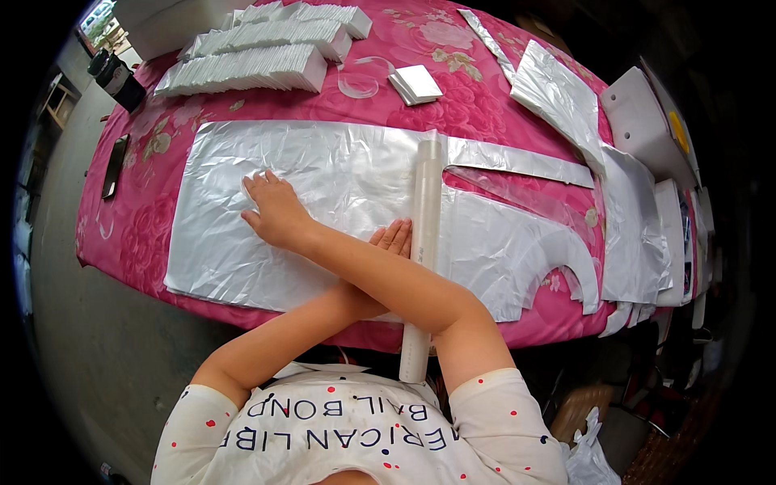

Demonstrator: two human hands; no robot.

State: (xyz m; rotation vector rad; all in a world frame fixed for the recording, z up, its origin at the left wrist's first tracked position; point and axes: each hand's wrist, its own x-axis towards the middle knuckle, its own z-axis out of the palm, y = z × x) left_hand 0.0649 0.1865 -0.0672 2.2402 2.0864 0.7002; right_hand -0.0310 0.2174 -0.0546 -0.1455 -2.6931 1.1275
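A stack of thin, shiny silvery-white plastic sheets [222, 242] lies flat across the table, with strap-like strips and a curved cut-out at its right end. Across the sheets rests a long pale plastic tube [427, 202], its near end reaching over the table's front edge. My forearms cross, the right one above the left. My right hand [279, 208] lies open on the left half of the sheets, fingers spread. Beside the tube, my left hand [394, 237] rests on the plastic with its fingers stretched out; my right forearm hides part of it.
Rows of folded white packets [250, 71] stand at the back left, near a small white stack [415, 84]. A phone [115, 166] and a black bottle [117, 79] are at the left edge. More silvery plastic [558, 95] and white boxes [647, 121] occupy the right side.
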